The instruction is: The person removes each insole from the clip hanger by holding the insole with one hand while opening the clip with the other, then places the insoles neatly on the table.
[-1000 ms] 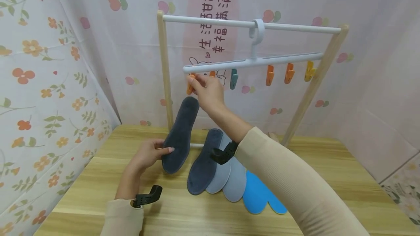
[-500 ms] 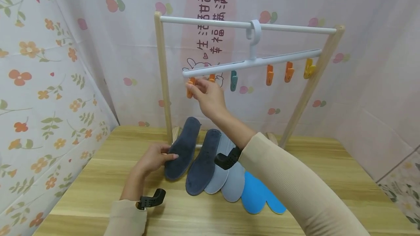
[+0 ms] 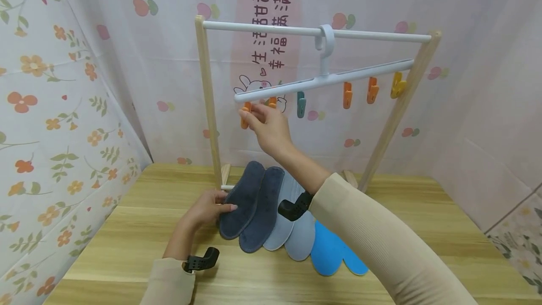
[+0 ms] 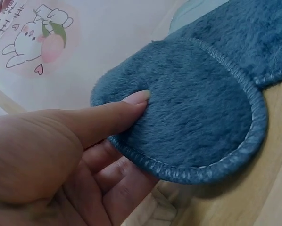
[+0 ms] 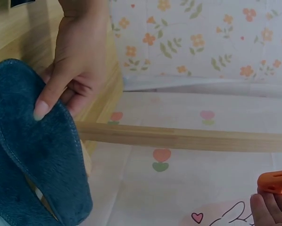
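A dark fuzzy insole point(image 3: 243, 204) is pinched near its wide end by my left hand point(image 3: 207, 208), thumb on top and fingers beneath. It overlaps the edge of a second dark insole point(image 3: 263, 211) on the table. In the left wrist view the held insole point(image 4: 193, 113) shows a stitched rim. Higher up, my right hand point(image 3: 268, 126) pinches an orange clothespin point(image 3: 245, 116) at the left end of the white hanger point(image 3: 279, 89). Another orange clothespin point(image 3: 273, 102) hangs just behind that hand.
The hanger hooks on a wooden rack's white rod point(image 3: 262, 28). Further along hang a green clothespin point(image 3: 301, 105), orange ones and a yellow clothespin point(image 3: 397, 85). Grey insoles point(image 3: 301, 239) and blue insoles point(image 3: 328, 251) fan out to the right on the wooden table point(image 3: 237, 276).
My left hand has lowered the dark insole from just below the clothespin to the table, right beside the other dark one. The hanger's left end has dipped slightly; my right hand stays on the clothespin.
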A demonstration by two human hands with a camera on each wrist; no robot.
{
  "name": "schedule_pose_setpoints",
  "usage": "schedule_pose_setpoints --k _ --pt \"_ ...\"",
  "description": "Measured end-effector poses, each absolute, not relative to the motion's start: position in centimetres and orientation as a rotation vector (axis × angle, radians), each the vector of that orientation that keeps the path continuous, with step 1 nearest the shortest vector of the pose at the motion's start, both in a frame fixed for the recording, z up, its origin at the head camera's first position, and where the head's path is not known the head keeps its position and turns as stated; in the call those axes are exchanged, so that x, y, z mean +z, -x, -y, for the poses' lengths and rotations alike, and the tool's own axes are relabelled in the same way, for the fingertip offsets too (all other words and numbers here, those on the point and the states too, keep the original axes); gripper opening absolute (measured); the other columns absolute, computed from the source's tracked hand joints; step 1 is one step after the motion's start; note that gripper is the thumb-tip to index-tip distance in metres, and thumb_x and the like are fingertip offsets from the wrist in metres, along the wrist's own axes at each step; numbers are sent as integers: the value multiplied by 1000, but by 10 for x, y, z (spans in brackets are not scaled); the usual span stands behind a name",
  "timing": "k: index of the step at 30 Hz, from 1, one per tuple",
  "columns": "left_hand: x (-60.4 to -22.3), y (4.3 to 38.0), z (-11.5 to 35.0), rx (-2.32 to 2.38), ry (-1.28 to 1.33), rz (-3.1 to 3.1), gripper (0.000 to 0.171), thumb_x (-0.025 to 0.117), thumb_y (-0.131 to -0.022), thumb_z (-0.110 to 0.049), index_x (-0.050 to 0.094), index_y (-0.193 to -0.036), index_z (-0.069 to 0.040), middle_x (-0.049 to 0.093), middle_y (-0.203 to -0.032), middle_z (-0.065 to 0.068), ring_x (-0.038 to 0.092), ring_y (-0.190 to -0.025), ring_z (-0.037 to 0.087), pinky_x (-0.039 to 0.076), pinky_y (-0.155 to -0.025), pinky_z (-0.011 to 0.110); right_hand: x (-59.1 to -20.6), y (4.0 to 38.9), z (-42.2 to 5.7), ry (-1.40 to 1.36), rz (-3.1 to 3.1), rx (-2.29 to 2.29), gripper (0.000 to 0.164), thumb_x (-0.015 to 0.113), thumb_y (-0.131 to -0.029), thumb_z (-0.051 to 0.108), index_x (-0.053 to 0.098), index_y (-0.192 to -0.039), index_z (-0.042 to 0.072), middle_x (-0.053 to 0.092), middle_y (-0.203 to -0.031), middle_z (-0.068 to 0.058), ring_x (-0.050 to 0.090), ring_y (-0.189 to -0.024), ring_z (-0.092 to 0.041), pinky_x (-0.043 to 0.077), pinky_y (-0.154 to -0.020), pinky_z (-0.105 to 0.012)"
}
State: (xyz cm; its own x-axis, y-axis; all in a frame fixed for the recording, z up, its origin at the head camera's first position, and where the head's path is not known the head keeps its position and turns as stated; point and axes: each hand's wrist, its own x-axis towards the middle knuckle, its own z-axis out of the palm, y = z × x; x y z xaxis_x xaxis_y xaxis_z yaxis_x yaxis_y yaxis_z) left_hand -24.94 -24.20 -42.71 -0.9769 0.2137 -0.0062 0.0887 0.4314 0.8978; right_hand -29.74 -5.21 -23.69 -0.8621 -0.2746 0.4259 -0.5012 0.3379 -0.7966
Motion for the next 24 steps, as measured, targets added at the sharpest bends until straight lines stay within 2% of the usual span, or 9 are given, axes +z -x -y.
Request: schedule_pose_setpoints --k 4,7,13,18,24 --pt "-430 250 244 1620 -289 -2417 26 69 -95 -10 70 -113 9 78 -87 12 70 -70 10 56 -66 24 -238 298 51 -709 2369 1558 38 64 -100 32 68 -131 9 76 -116 -9 73 -108 -21 59 -95 -35" --pt "-430 251 244 1586 -284 -2407 24 68 -96 -10 70 -109 10 76 -78 6 67 -63 6 53 -62 22 -239 299 51 -706 2367 1574 40 64 -100 32 67 -132 8 76 -117 -10 73 -108 -21 59 -95 -35" --pt "-430 251 235 1368 -275 -2662 17 74 -90 -9 74 -95 7 72 -71 7 61 -60 7 50 -59 23 -241 297 50 -693 2381 1590 42 64 -100 32 65 -134 8 75 -120 -9 73 -110 -21 58 -96 -35" --pt "-424 247 220 1166 -61 -2882 15 81 -80 -7 72 -82 4 67 -71 8 57 -62 15 48 -57 27 -241 297 51 -693 2383 1578 41 64 -100 32 65 -134 10 75 -121 -9 72 -112 -21 59 -96 -35" --pt "-413 239 203 833 125 -3064 27 86 -78 -15 69 -87 3 69 -81 12 61 -70 21 52 -62 36 -242 297 51 -673 2388 1569 44 66 -99 34 63 -137 13 74 -124 -9 72 -113 -21 59 -95 -36"
